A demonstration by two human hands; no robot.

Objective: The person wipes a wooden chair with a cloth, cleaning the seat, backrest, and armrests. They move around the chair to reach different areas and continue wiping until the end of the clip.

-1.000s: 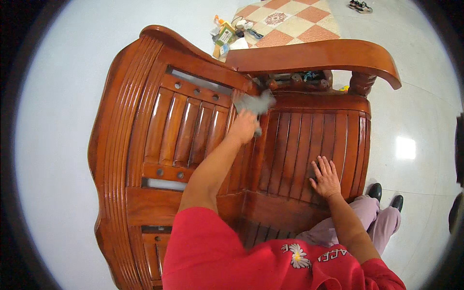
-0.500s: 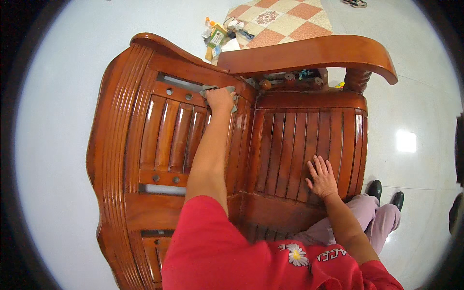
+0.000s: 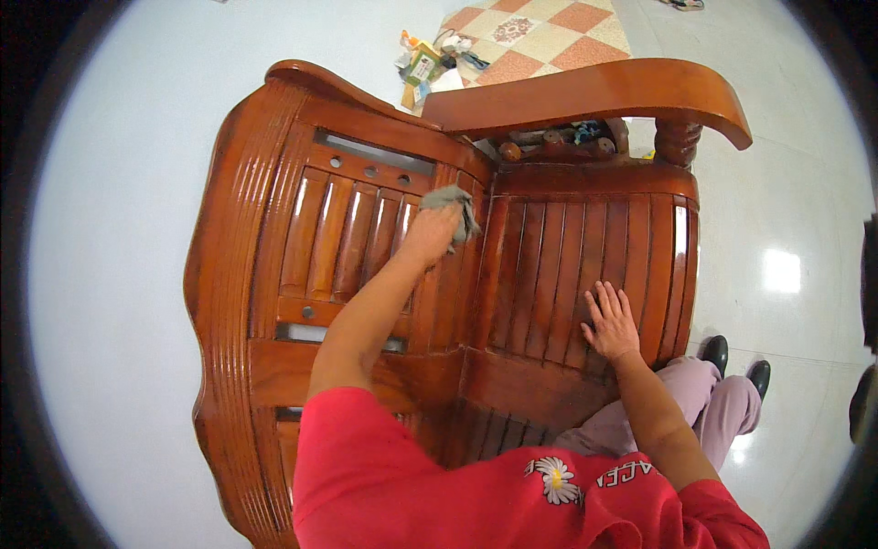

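Note:
A glossy reddish-brown wooden bench fills the middle, with its slatted backrest (image 3: pixel 265 210) on the left and its slatted seat (image 3: pixel 540 274) on the right. My left hand (image 3: pixel 433 234) is closed around a crumpled grey-green cloth (image 3: pixel 450 203), at the side of the backrest panel nearest the seat. Part of the cloth sticks out past the fingers. On the seat slats, close to the front edge, my right hand (image 3: pixel 613 322) lies flat with its fingers spread and holds nothing.
A thick curved armrest (image 3: pixel 585 91) crosses the far end of the bench on a turned post (image 3: pixel 677 142). Behind it, small items (image 3: pixel 425 66) lie beside a checkered mat (image 3: pixel 549 37). My legs (image 3: pixel 704 398) are at the seat's front, over a pale tiled floor (image 3: pixel 796 311).
My left hand has brought the cloth from the slot near the backrest's far end toward me and rightward, closer to the seat. My right hand stays resting on the slats.

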